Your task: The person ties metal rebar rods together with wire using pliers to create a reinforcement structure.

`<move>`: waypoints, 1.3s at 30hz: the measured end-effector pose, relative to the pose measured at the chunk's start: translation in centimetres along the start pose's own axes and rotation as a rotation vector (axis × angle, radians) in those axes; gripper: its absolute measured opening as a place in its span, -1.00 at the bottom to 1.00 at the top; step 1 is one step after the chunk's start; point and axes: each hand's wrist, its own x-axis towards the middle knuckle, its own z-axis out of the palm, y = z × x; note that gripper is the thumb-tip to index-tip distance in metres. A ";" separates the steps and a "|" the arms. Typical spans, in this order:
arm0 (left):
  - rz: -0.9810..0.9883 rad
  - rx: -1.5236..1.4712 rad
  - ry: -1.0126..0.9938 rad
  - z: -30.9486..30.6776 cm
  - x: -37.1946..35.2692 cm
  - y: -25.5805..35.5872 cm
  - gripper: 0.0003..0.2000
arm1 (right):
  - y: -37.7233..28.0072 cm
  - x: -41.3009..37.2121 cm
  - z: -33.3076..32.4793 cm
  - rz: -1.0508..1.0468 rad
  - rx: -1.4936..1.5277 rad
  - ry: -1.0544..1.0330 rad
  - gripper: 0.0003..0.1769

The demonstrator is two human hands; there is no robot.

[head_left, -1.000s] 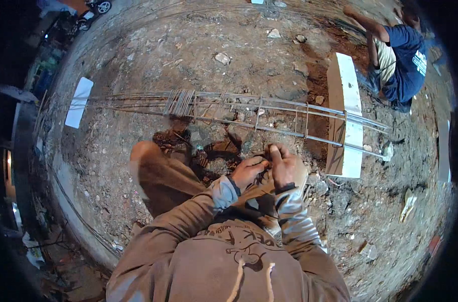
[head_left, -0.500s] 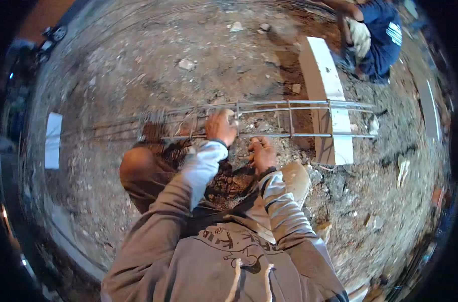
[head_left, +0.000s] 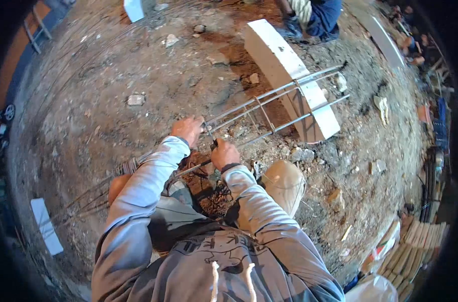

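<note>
In the head view, a long, open frame of thin grey metal rods (head_left: 292,122) with square metal ties runs from the near left toward the far right. The left hand (head_left: 188,130) has its fingers curled at the far rods, beside a crosspiece; exactly what they pinch is hidden. The right hand (head_left: 225,153) is curled nearly closed just above the near rod, by a small dark piece too unclear to name.

The frame's right end lies across a long white block (head_left: 284,55) with a brownish side; its left end crosses a smaller white rectangular block (head_left: 47,226). The left forearm partly covers a tight bunch of metal loops (head_left: 130,165) and the rods beside it. The wearer's beige-clad right knee (head_left: 284,183) rises near the right hand.

Beyond the long block crouches a person in dark blue clothing (head_left: 325,19). Pale stones (head_left: 136,99) dot the brown dirt ground (head_left: 108,121). At near right are a translucent plastic bag (head_left: 372,291) and a stack of long brownish pieces (head_left: 415,251).
</note>
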 end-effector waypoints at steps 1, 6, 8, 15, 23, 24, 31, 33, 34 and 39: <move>0.048 0.006 0.139 -0.3 -0.5 -0.1 -0.64 | 0.0 0.0 -0.4 0.021 0.022 -0.044 -0.77; 0.058 0.040 0.107 -0.3 -0.1 0.2 -0.66 | -0.5 -0.7 -0.8 0.021 -0.047 -0.023 -0.78; 0.088 0.063 0.140 -0.4 0.3 0.1 -0.70 | -0.7 -0.9 -1.0 0.034 -0.092 -0.046 -0.78; 0.162 0.237 0.118 -0.6 0.3 0.8 -0.75 | -1.0 -1.5 -1.9 -0.004 -0.154 -0.047 -0.77; 0.069 -0.002 0.069 -2.2 -0.5 0.7 -0.70 | -2.1 -2.3 -3.6 -0.043 -0.223 -0.066 -0.74; 0.063 0.002 0.065 -1.9 -0.1 0.1 -0.70 | -2.2 -1.9 -3.5 -0.046 -0.217 -0.072 -0.74; -0.014 -0.486 -0.021 -1.9 2.4 -4.2 -0.79 | -3.6 1.1 -2.9 -0.036 -0.160 -0.042 -0.72; -0.060 -0.596 -0.051 1.3 3.7 -5.5 -0.82 | 0.3 4.4 1.8 -0.110 -0.239 -0.086 -0.72; -0.091 -0.706 -0.079 1.9 4.3 -5.8 -0.86 | 1.4 5.9 3.4 -0.177 -0.321 -0.119 -0.71; -0.148 -0.953 -0.138 2.4 4.0 -5.6 -0.77 | -3.7 1.4 -3.0 -0.066 -0.265 -0.164 -0.71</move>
